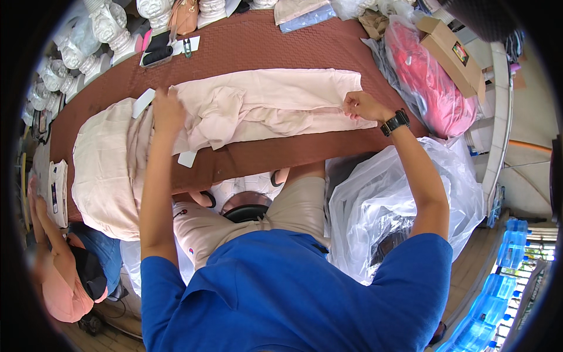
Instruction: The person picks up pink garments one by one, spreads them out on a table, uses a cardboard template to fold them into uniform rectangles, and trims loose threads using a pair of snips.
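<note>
Pale pink fabric fills the middle of my head view: a garment [275,94] lies lengthwise on the brown-covered tabletop [252,44], bunched near its middle, its left part draping over the near edge. My left hand [169,111] is above the garment's left half, close to its far edge; it is blurred, so I cannot tell whether the fingers grip. My right hand [365,107] is at the garment's right end, fingers curled inward; I cannot tell whether cloth is pinched between them. I wear a black watch [395,122] on that wrist. One white card [143,103] lies at the garment's far edge, just beside my left hand, and a white tag [187,159] shows at its near edge. Beyond the garment, toward its left, are dark spools [158,54] and small snips [187,48]. Right of it sit a plastic-wrapped red bundle [419,73] and a cardboard box [447,56]; nearer me than its right end is a big clear plastic bag [358,205].
</note>
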Motion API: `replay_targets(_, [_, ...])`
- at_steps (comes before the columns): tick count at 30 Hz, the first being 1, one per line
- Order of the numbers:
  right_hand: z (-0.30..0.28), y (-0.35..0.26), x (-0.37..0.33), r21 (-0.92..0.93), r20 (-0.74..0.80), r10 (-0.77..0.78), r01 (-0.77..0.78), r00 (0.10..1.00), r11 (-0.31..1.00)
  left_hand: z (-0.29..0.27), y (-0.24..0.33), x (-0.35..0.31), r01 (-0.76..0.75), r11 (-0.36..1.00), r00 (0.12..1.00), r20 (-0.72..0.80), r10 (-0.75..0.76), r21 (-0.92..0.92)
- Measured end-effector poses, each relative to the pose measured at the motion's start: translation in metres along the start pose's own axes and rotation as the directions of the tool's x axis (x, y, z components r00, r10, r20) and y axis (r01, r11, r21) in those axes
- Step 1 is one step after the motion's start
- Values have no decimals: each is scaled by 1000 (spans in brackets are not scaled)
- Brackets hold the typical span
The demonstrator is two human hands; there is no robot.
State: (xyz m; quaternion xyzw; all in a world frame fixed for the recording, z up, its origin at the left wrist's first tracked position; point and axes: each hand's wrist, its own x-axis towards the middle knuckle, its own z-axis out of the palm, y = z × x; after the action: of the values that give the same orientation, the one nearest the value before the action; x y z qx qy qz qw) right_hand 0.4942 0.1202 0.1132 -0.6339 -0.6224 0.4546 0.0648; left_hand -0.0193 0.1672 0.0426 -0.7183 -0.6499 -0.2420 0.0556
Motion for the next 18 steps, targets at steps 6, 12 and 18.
replay_targets(6, [2,-15,4,-93,-17,-43,41,999,995,29,214,-9,-361,416,877,-152,456,-834])
replay_targets(12, [5,-2,16,-67,-33,-67,64,997,996,113,316,-28,-104,326,918,35,394,-939])
replay_targets(18, [8,-1,33,-198,-8,-30,28,1000,980,137,318,-33,-62,324,945,49,322,-944])
